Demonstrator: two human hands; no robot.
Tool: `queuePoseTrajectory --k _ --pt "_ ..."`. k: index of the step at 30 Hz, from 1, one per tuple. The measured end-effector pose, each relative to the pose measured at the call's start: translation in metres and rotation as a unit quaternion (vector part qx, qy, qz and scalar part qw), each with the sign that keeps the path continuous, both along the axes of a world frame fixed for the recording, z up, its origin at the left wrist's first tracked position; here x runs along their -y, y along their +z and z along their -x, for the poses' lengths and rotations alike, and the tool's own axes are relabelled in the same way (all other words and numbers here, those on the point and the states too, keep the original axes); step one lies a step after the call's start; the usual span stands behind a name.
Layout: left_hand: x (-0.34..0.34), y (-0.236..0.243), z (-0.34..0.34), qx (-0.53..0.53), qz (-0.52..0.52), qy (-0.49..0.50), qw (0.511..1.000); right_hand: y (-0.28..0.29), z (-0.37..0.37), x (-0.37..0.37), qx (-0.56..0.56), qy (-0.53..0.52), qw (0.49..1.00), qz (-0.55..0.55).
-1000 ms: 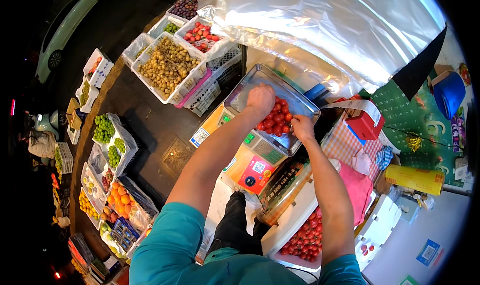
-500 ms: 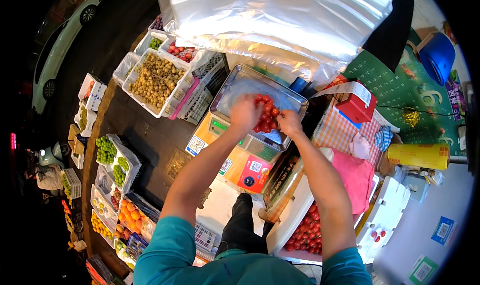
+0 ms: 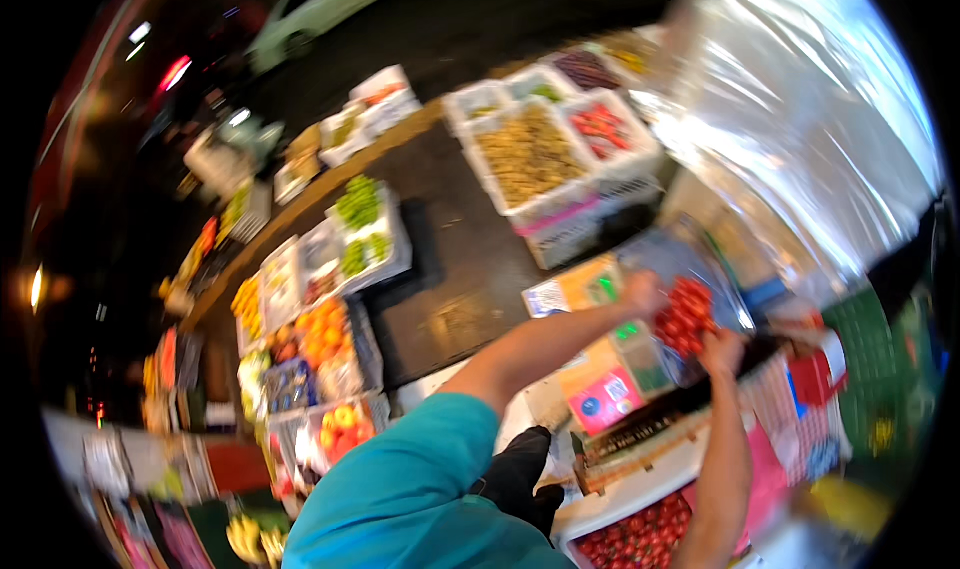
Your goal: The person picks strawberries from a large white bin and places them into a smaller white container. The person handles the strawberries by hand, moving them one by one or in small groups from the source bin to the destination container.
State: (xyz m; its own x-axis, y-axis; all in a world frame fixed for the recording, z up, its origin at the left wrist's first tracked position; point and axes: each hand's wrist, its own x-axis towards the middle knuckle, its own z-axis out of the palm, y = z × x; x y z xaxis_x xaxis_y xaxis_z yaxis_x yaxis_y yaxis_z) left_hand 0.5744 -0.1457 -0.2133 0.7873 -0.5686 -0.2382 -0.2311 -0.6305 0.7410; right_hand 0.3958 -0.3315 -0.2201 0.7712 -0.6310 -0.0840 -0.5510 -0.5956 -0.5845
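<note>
A clump of cherry tomatoes [image 3: 685,316], apparently in a thin clear plastic bag, lies between my two hands over the metal tray [image 3: 735,304] of a weighing scale. My left hand [image 3: 643,294] is at the left side of the clump, its fingers closed and somewhat blurred, seemingly on the bag's edge. At the near right side, my right hand [image 3: 722,351] pinches the bag. The scale's front has green lit displays [image 3: 627,331]. More cherry tomatoes [image 3: 640,537] fill a white box below my right forearm.
Crates of longans [image 3: 532,154] and other fruit stand beyond the scale at the left. Boxes of oranges [image 3: 323,332] and green grapes [image 3: 360,204] lie further left. Silvery plastic sheeting [image 3: 810,99] hangs at the upper right. A red box [image 3: 820,367] stands right of my right hand.
My view has swung to the left, so the scale and hands now appear further right, with more of the fruit display in sight. Both hands stay beside the tomatoes.
</note>
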Motion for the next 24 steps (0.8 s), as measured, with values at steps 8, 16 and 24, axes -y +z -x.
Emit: queuePoseTrajectory --k 8,16,24 --pt "-0.051 0.138 0.066 -0.101 0.053 0.075 0.991 0.153 0.038 -0.031 0.025 0.030 0.993 -0.114" --pt "0.012 0.209 0.221 -0.069 0.089 -0.042 0.993 0.234 0.239 0.017 0.144 0.065 0.969 -0.188" --pt "0.096 0.285 0.370 -0.282 0.134 -0.173 0.934 0.328 0.427 0.065 0.033 -0.110 0.990 -0.076"
